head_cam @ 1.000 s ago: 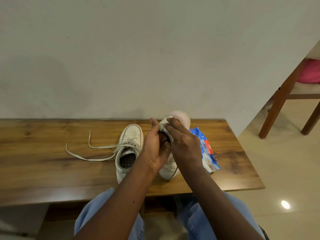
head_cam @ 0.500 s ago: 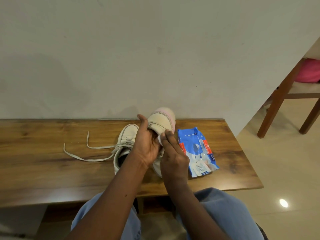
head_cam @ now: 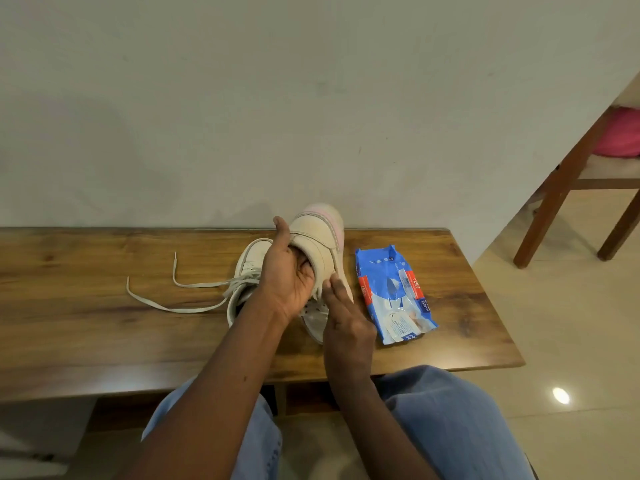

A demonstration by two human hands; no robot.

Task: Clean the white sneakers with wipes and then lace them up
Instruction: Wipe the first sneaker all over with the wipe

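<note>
From the head camera, the left hand [head_cam: 287, 282] grips the raised sneaker [head_cam: 322, 244]. Its thumb stands up along the shoe's near side and its fingers are curled into the opening. The shoe is tilted, with its pink-edged toe lifted toward the wall [head_cam: 311, 98] and its heel low over the wooden table [head_cam: 86, 323] (whether the heel touches the wood, I cannot tell).

The right hand [head_cam: 346, 327] lies against the shoe's right side with its fingers straight and pressed together, pinching nothing that shows. I cannot tell whether a wipe sits under them.

The second sneaker [head_cam: 254, 254] stands on the table just behind the left hand, partly hidden by the wrist. Its laces [head_cam: 173, 306] trail loose across the wood to the left.

A blue pack of wipes [head_cam: 391, 292] lies flat on the table just to the right of the raised sneaker, near the right hand but apart from it.

Blue jeans [head_cam: 450, 427] cover the person's knees at the table's near edge. On the pale floor [head_cam: 571, 341] to the far right stands a wooden chair [head_cam: 561, 188] with a pink cushion [head_cam: 620, 136] on its seat.
</note>
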